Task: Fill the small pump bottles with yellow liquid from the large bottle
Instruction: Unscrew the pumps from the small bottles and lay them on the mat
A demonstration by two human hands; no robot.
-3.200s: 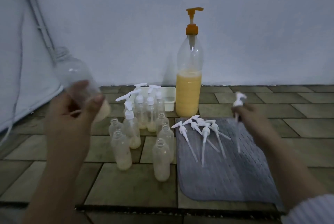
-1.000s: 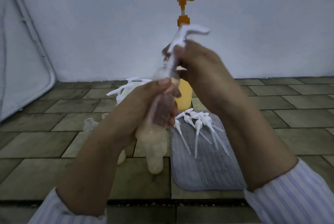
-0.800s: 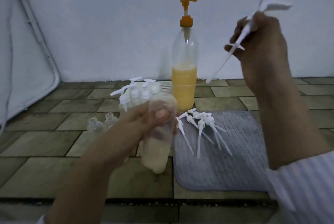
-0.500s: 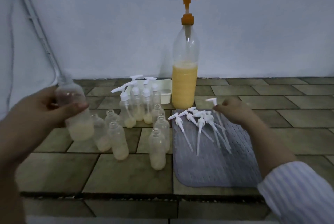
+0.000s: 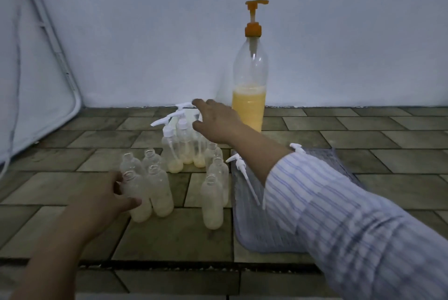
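The left hand point(image 5: 101, 199) has come down from mid-left and now grips an uncapped small bottle point(image 5: 138, 196) standing on the floor, lower centre. The right hand point(image 5: 214, 121) (fingers spread, holding nothing) has moved from the mat point(image 5: 271, 234) to the capped bottles point(image 5: 180, 139) at centre, just left of the large bottle point(image 5: 249, 96).

Clear glossy plastic large bottle point(image 5: 249, 74); ribbed grey cloth mat point(image 5: 266, 234); matt floor tiles point(image 5: 169, 234).

Striped sleeve point(image 5: 339, 202) (white, blue lines)
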